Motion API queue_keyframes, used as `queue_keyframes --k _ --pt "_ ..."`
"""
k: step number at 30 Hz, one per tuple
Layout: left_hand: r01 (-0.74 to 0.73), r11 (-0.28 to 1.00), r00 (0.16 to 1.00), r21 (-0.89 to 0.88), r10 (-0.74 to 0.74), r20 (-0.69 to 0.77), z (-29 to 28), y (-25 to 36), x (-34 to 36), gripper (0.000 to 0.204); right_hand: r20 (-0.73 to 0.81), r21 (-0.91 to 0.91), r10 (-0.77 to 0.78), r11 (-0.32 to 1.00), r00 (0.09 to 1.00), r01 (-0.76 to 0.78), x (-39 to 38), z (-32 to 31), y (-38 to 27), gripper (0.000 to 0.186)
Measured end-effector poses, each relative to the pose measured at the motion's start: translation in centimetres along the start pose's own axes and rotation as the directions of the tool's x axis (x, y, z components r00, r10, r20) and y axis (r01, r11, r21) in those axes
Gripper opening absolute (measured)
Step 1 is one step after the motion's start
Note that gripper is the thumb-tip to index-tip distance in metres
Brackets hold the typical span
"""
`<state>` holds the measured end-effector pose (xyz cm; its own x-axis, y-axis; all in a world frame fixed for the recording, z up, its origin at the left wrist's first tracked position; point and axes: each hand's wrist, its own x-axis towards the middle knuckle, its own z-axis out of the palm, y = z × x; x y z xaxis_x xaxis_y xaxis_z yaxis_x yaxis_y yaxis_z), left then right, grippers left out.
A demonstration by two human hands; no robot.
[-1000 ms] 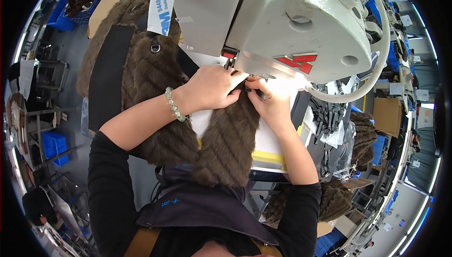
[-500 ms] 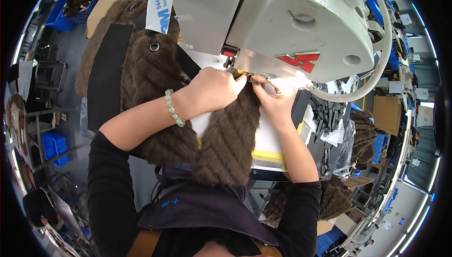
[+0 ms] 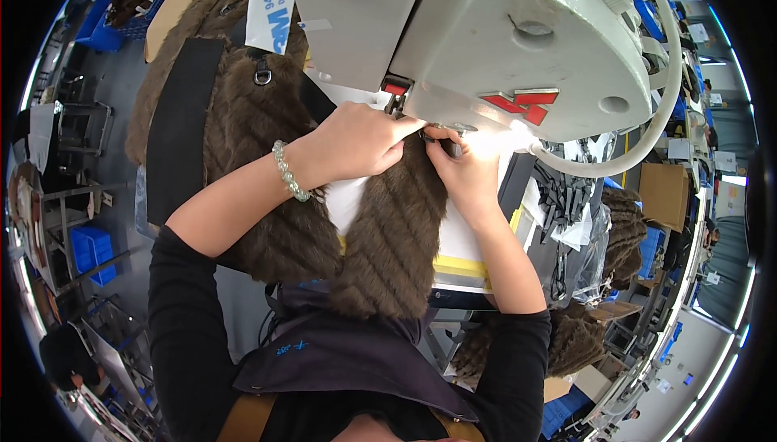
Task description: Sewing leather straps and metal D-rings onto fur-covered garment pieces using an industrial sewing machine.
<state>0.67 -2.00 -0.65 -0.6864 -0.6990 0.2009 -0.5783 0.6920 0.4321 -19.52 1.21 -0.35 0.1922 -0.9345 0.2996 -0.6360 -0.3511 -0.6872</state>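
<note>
A person in black sleeves and a dark apron point(image 3: 348, 361) is seen from above, both forearms reaching up toward a large white sewing machine point(image 3: 526, 45) with a red emblem. A long brown fur strip point(image 3: 392, 240) runs from under the machine's head down over the near edge of the table point(image 3: 465, 235). The left hand point(image 3: 356, 141), with a beaded bracelet point(image 3: 290, 172) at its wrist, has curled fingers, the index finger reaching to the strip's top end; whether it grips anything cannot be told. The right hand point(image 3: 468, 168) is narrow, thumb and fingers drawn close together at the strip's upper right edge; what they pinch is too small to tell. A bright light shines just beside it. On the left lies a larger fur piece point(image 3: 251, 130) with a wide black band point(image 3: 184, 118) and a metal ring point(image 3: 262, 77). To the right are scattered black strips point(image 3: 566, 199), a clear plastic bag point(image 3: 597, 256) and a cardboard box point(image 3: 665, 197).
</note>
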Motion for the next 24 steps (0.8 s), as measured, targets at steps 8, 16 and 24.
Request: queue_keyframes --k 8,16,24 --pt "0.022 0.996 0.999 0.088 -0.025 0.041 0.4 0.1 0.3 0.032 0.04 -0.047 -0.011 0.999 0.999 0.013 -0.3 -0.1 0.3 0.016" --pt "0.042 0.992 0.996 0.122 -0.05 0.067 0.2 0.2 0.4 0.032 -0.037 -0.174 -0.383 0.912 0.923 0.371 -0.5 0.5 1.3 0.014" --pt "0.039 0.991 0.996 0.126 -0.049 0.074 0.1 0.2 0.3 0.035 -0.115 -0.456 -0.513 0.788 0.851 0.413 -0.1 0.7 1.3 0.012"
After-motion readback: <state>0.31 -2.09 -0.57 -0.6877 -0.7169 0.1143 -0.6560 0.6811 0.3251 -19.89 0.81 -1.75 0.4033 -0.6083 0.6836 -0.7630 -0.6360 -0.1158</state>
